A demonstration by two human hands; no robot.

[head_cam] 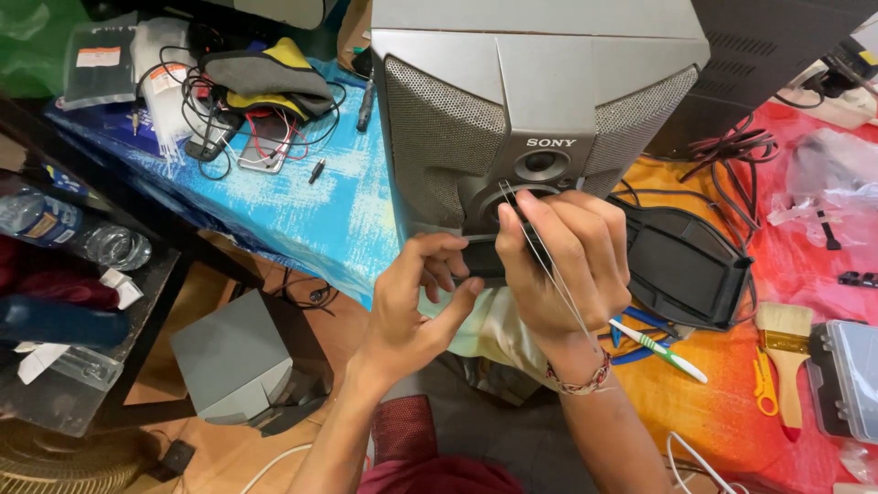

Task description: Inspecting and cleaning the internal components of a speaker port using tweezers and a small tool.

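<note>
A big silver-grey loudspeaker (512, 101) with mesh side grilles stands on the table edge facing me. My right hand (567, 265) is closed around a small black part held against the speaker's lower front, with thin metal tweezers (540, 247) running diagonally across its fingers. My left hand (421, 297) pinches the left end of the same black part (482, 259) with thumb and fingers. A beaded bracelet (581, 380) circles my right wrist.
A black plastic cover (681, 265) lies right of the speaker. A toothbrush (658, 349), a paintbrush (785, 357), yellow cutters (765, 382) and a clear parts box (846, 380) lie on the orange-red cloth. Tangled wires (247, 119) sit on the blue cloth. A small grey speaker (233, 361) stands on the floor.
</note>
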